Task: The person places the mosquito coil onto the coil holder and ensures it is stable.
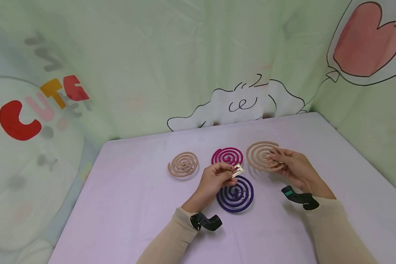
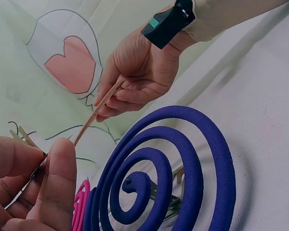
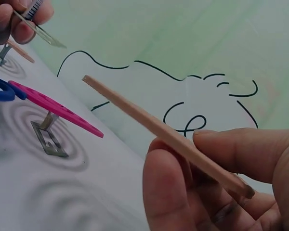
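My left hand [image 1: 214, 179] pinches a small thin metal coil stand [image 1: 238, 170] between thumb and fingers, above the blue mosquito coil. My right hand [image 1: 298, 170] holds a tan mosquito coil [image 1: 263, 156] by its right edge, off the table; in the right wrist view that coil [image 3: 149, 124] appears edge-on and tilted. Just below the left hand is the dark blue coil [image 1: 235, 193], raised on a metal stand [image 2: 173, 204] seen through its rings. Behind it a pink coil [image 3: 58, 109] rests on its own stand [image 3: 48, 142], partly hidden by the left hand in the head view.
Another tan coil [image 1: 183, 164] is at the left, raised on a metal stand [image 3: 0, 57]. A pale cloth covers the table [image 1: 125, 205]. Printed curtains [image 1: 145, 66] hang behind and beside it. Each wrist wears a black band [image 1: 204, 222].
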`<state>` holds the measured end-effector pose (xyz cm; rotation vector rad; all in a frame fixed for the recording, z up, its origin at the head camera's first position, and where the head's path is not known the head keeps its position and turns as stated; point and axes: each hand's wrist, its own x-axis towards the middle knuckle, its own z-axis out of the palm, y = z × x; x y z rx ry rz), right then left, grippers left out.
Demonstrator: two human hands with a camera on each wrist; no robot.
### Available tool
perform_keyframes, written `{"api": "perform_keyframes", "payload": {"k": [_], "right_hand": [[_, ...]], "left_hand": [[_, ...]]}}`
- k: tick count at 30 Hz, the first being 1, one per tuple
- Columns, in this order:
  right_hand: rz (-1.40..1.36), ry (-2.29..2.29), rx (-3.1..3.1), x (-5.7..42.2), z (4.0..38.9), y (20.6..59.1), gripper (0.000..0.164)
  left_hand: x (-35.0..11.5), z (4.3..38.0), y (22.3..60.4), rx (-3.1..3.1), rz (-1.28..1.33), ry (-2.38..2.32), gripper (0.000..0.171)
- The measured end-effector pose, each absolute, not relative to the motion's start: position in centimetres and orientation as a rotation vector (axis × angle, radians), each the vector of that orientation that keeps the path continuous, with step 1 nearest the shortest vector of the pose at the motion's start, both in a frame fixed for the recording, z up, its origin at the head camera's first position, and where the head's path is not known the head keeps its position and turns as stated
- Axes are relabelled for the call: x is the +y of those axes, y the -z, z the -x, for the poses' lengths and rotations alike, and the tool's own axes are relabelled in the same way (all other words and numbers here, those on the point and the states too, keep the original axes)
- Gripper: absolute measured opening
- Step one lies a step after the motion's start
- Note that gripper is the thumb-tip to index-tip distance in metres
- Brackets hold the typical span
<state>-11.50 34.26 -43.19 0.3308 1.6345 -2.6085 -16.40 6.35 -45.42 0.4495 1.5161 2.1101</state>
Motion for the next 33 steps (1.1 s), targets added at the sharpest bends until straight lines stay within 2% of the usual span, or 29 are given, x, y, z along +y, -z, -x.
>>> {"api": "perform_keyframes", "payload": {"k": [16, 28, 33], "right_hand": [[-0.286, 2.589, 1.664, 31.6, 11.7, 42.5, 0.01], [-0.271, 2.56, 1.665, 30.1, 11.8, 41.8, 0.01], [-0.252, 2.542, 1.664, 29.6, 11.8, 41.5, 0.016]], "left_hand": [[6.3, 16.7, 45.8, 1.519, -0.432, -2.113, 0.019], [6.3, 16.8, 45.9, 1.522, -0.442, -2.111, 0.019], [6.3, 16.8, 46.0, 1.529, -0.449, -2.114, 0.017]]}}
